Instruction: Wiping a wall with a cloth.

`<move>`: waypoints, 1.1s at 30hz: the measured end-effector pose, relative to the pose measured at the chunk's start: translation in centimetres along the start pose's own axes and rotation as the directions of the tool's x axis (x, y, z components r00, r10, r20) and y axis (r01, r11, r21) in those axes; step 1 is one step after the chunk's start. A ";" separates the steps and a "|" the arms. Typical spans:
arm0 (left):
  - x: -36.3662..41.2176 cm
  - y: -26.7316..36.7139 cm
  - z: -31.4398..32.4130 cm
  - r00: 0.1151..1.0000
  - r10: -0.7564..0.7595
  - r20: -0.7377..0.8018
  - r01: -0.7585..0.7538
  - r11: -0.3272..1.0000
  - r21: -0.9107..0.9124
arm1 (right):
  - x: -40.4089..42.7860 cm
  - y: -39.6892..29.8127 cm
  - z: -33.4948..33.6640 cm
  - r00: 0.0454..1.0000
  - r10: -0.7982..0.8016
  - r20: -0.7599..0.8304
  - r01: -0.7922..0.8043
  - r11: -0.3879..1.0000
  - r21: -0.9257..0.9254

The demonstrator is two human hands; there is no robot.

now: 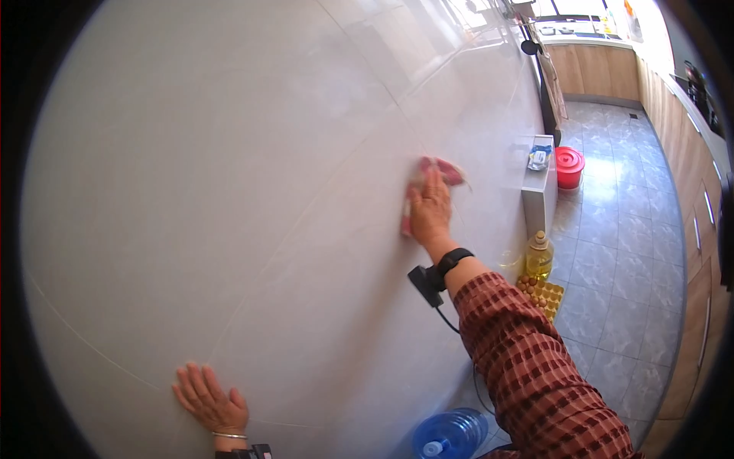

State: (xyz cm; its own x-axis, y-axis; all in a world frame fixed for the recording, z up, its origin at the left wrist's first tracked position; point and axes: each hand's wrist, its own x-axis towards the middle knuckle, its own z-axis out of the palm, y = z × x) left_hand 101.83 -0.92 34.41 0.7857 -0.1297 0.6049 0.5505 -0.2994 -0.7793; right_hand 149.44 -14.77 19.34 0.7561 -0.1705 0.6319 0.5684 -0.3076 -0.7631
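My right hand (431, 209) presses a red and white cloth (444, 169) flat against a glossy light tiled wall (258, 189). The cloth sticks out past the fingertips and along the left side of the hand, slightly blurred. A black strap with a small black device sits on the right wrist, below a checked sleeve. At the lower left, my left hand (211, 399) rests palm-down on the same wall, fingers somewhat spread, holding nothing. It wears a silver-coloured bangle, with a black device at the picture's bottom edge.
Along the wall's foot stand a blue water bottle (450, 433), an egg tray (547, 298), an oil bottle (539, 258) and a narrow white cabinet (534, 182) bearing a packet (539, 157). Behind is a red lidded bucket (569, 167). Wooden kitchen cabinets (682, 166) line the right side.
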 end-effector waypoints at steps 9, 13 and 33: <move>0.3 0.3 -0.1 1.000 -0.004 -0.017 0.004 1.000 -0.022 | 0.2 3.5 -0.4 0.914 0.375 0.155 -0.398 0.903 0.159; 0.2 0.2 0.0 1.000 -0.007 0.004 0.007 1.000 -0.019 | -0.5 0.5 -1.1 0.932 0.297 0.209 -0.330 0.933 0.146; 0.1 -0.2 -0.4 0.999 -0.013 -0.040 0.013 1.000 -0.007 | 10.8 -10.4 -4.9 0.973 0.227 0.050 -0.223 0.851 0.475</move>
State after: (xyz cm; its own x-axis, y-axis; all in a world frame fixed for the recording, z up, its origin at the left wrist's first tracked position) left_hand 101.76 -1.23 34.67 0.7666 -0.1633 0.6210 0.5587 -0.3072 -0.7704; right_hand 150.14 -17.98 34.79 0.8806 -0.1890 0.4346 0.4694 0.2204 -0.8551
